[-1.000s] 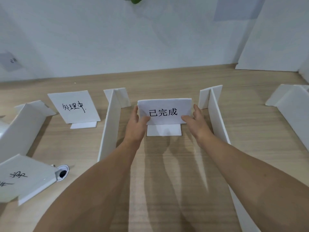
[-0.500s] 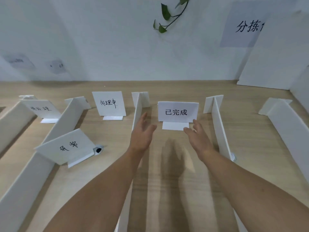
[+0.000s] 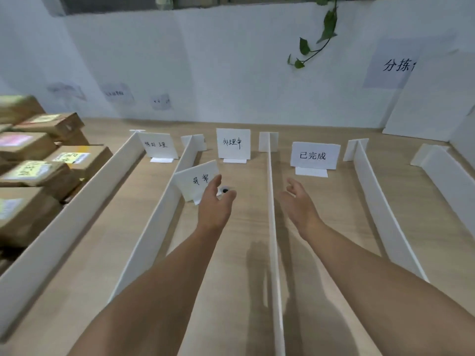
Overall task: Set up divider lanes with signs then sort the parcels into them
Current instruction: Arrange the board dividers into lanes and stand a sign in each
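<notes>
Several white divider boards form lanes on the wooden table [image 3: 226, 253]; one divider [image 3: 272, 227] runs between my hands. A printed sign [image 3: 314, 155] stands upright in the right lane. Two handwritten signs [image 3: 233, 144] [image 3: 157, 145] stand in the lanes to its left. A fourth handwritten sign [image 3: 196, 181] leans tilted against a divider. My left hand [image 3: 214, 205] hovers just right of that sign with relaxed fingers, holding nothing. Empty too, my right hand [image 3: 298, 204] floats open below the printed sign. Brown parcels [image 3: 38, 160] are stacked at far left.
A small black-and-white round object [image 3: 225, 190] lies on the table by my left fingertips. A white wall with paper labels and a hanging vine backs the table. A large white board [image 3: 431, 98] leans at the back right.
Both hands let go of the printed sign and drew back from it. My left hand moved left toward the tilted sign. The view lifted and turned left, bringing the parcels into sight.
</notes>
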The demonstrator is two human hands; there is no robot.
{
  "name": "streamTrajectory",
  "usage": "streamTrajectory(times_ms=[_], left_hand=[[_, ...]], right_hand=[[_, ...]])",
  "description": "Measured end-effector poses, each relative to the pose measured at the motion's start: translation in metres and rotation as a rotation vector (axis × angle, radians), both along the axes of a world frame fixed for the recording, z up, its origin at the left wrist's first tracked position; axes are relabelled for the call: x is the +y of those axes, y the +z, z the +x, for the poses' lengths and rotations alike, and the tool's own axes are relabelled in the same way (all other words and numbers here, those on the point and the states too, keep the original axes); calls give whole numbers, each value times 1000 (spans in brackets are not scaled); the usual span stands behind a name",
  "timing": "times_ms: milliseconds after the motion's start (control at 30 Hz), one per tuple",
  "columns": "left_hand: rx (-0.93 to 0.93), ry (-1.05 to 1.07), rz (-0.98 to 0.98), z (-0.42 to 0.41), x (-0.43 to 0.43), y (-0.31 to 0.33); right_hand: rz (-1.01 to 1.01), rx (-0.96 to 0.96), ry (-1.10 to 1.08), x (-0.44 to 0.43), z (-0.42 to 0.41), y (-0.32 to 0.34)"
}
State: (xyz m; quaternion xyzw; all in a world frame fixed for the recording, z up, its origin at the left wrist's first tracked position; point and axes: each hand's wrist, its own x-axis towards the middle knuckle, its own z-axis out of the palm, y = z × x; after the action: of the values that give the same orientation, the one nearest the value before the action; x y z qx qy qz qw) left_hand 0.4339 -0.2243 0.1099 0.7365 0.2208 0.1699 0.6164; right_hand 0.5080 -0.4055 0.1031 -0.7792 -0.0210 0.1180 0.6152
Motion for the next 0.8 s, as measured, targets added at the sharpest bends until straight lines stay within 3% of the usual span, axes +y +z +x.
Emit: streamTrajectory(times_ms=[333, 800], left_hand=[[50, 102, 31, -63, 93, 17], [223, 52, -116, 65, 187, -86]], right_hand=[[-2, 21, 88, 89, -37, 12], [-97, 165, 45, 217, 103, -76]])
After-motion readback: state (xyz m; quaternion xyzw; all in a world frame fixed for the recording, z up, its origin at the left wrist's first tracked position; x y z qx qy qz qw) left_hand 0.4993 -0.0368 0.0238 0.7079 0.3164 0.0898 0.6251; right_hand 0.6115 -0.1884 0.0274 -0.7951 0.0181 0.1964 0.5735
